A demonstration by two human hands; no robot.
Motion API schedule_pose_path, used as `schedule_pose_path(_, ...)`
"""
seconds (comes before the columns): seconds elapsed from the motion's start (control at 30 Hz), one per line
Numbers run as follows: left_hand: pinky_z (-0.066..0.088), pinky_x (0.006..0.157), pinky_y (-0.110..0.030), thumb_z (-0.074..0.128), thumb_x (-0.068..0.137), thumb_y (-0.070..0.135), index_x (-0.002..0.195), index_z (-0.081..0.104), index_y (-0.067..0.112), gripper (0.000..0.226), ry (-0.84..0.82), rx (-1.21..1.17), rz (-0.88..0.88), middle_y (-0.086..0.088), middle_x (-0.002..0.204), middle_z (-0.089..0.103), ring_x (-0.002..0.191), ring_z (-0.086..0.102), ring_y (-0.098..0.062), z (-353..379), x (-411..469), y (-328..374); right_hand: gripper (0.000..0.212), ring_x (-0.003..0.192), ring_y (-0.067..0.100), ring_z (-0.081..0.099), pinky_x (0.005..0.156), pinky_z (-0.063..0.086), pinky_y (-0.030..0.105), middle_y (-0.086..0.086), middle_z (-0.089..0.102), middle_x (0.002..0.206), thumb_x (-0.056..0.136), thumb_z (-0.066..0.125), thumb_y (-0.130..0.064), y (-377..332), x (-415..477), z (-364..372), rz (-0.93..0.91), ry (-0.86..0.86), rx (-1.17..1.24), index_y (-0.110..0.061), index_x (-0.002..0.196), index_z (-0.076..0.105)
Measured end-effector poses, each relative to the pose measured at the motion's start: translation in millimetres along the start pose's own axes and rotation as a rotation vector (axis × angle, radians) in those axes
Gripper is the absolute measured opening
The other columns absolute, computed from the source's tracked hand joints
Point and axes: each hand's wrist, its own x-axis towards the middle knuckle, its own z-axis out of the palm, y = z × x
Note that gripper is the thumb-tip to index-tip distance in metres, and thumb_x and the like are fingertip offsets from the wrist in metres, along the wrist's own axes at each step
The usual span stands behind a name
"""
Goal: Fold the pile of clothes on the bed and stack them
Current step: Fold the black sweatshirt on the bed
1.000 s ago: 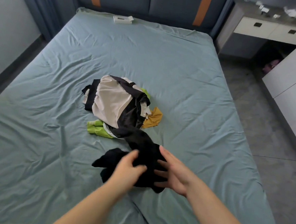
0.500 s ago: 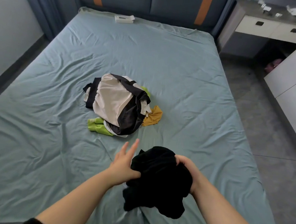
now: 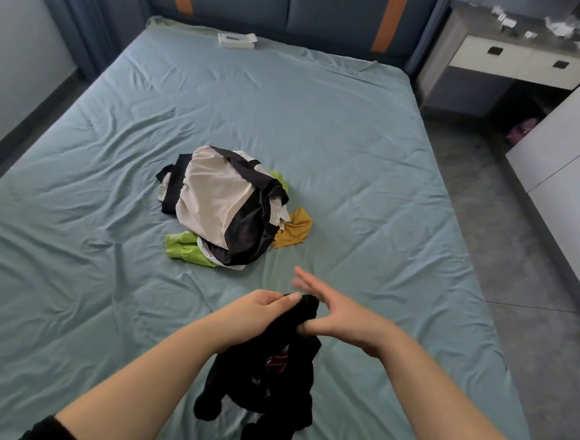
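At the near edge of the bed (image 3: 323, 119), low in the head view: the black garment (image 3: 271, 373) hangs bunched between our forearms, top bundled at the hands, lower end trailing toward the sheet. A small red print shows in the folds.

Left hand (image 3: 258, 313): fingers curled, pinching the top edge of the cloth and taking its weight.

Right hand (image 3: 340, 319): long fingers straight and spread, blurred. Its lower fingers sit against the cloth, but whether they pinch it we cannot tell.

Handling, as we judge it: light, thin, fully limp, with no shape of its own. It should not slip from a pinch, but it will twist and collapse if held at one point. Best taken at two corners of a hem or at the shoulders, well apart, then shaken out flat on the sheet.

The pile (image 3: 227, 208) lies beyond, mid-bed and apart from the hands, with a cream-and-black piece on top and lime and mustard pieces showing beneath.

A white box (image 3: 237, 40) lies by the headboard, and a nightstand (image 3: 519, 60) stands to the right, off the bed
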Motion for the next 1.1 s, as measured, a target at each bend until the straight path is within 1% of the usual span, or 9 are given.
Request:
schedule_pose_path(0.07,0.052,0.073,-0.031,0.052,0.075,0.077,0.089,0.073,0.025,0.058,0.028,-0.006,-0.004,0.000,0.080,0.074,0.073,0.069,-0.015,-6.3,-2.7,3.2,0.039,0.102,0.000,0.062,0.088,0.047,0.018,-0.011,0.068,0.110,0.081,0.073,-0.021,-5.5,4.7,4.9,-0.006,-0.027,-0.052,-0.029,0.118,0.063)
schedule_pose_path(0.13,0.051,0.072,-0.024,0.062,0.065,0.078,0.093,0.071,0.026,0.060,0.016,-0.010,0.003,0.004,0.083,0.073,0.076,0.069,-0.008,-17.1,-5.9,-0.3,0.012,0.076,0.003,0.065,0.070,0.049,0.017,-0.009,0.070,0.080,0.089,0.067,-0.023,-10.4,5.6,7.0,-0.030,0.031,-0.027,-0.013,0.094,0.068)
schedule_pose_path(0.23,0.055,0.078,-0.023,0.080,0.066,0.049,0.104,0.064,0.028,0.046,-0.051,0.164,-0.006,0.008,0.095,0.073,0.090,0.069,-0.007,-30.7,-8.3,-16.0,0.022,0.083,0.012,0.071,0.068,0.053,0.021,-0.001,0.075,0.088,0.092,0.062,-0.034,-14.8,4.8,5.8,-0.002,0.202,0.171,-0.014,0.097,0.070)
schedule_pose_path(0.4,0.052,0.070,-0.032,0.057,0.072,0.018,0.091,0.061,0.018,0.020,0.132,0.438,-0.050,0.000,0.081,0.067,0.078,0.065,-0.015,-39.4,-6.0,-54.1,0.024,0.085,0.024,0.073,0.063,0.057,0.029,0.009,0.076,0.092,0.089,0.064,-0.037,-12.1,2.7,-1.3,0.053,0.344,0.506,-0.016,0.101,0.069)
schedule_pose_path(0.63,0.043,0.068,-0.023,0.046,0.087,0.002,0.081,0.069,0.018,0.029,0.549,-0.033,-0.070,0.002,0.072,0.066,0.075,0.058,-0.016,-61.7,-6.5,-74.2,0.037,0.083,0.029,0.073,0.064,0.057,0.034,0.016,0.075,0.093,0.085,0.067,-0.040,4.6,-7.4,-22.2,0.158,0.435,0.585,-0.010,0.106,0.068)
schedule_pose_path(0.73,0.051,0.084,-0.033,0.045,0.093,0.015,0.100,0.069,0.022,0.027,0.462,-0.232,-0.112,0.000,0.094,0.071,0.091,0.065,-0.018,-68.9,-4.5,-57.3,0.039,0.084,0.026,0.073,0.069,0.056,0.033,0.011,0.076,0.091,0.086,0.064,-0.046,10.5,-10.2,-30.6,0.159,0.472,0.443,-0.012,0.104,0.069)
schedule_pose_path(0.83,0.058,0.069,-0.029,0.063,0.086,0.042,0.101,0.071,0.026,0.023,0.265,-0.357,-0.212,-0.003,0.094,0.076,0.088,0.073,-0.021,-78.3,-9.3,-39.2,0.045,0.085,0.018,0.072,0.072,0.053,0.030,0.003,0.076,0.089,0.084,0.060,-0.057,11.4,-17.2,-45.6,0.168,0.565,0.238,-0.015,0.096,0.070)
schedule_pose_path(0.97,0.056,0.072,-0.020,0.081,0.073,0.043,0.099,0.074,0.027,0.031,-0.115,-0.109,-0.127,0.000,0.102,0.075,0.097,0.071,-0.016,-103.2,-17.8,-27.1,0.045,0.080,0.006,0.066,0.062,0.046,0.024,-0.012,0.071,0.078,0.085,0.048,-0.065,17.4,-32.4,-64.5,0.225,0.624,-0.062,-0.026,0.079,0.069)
schedule_pose_path(1.1,0.049,0.069,-0.021,0.070,0.086,0.036,0.090,0.074,0.019,0.018,0.043,0.172,-0.038,0.002,0.079,0.071,0.074,0.066,-0.009,-112.4,-13.3,-23.5,0.044,0.089,0.012,0.064,0.070,0.046,0.026,-0.009,0.068,0.088,0.091,0.042,-0.063,32.8,-39.1,-66.4,0.238,0.616,-0.112,-0.027,0.084,0.066)
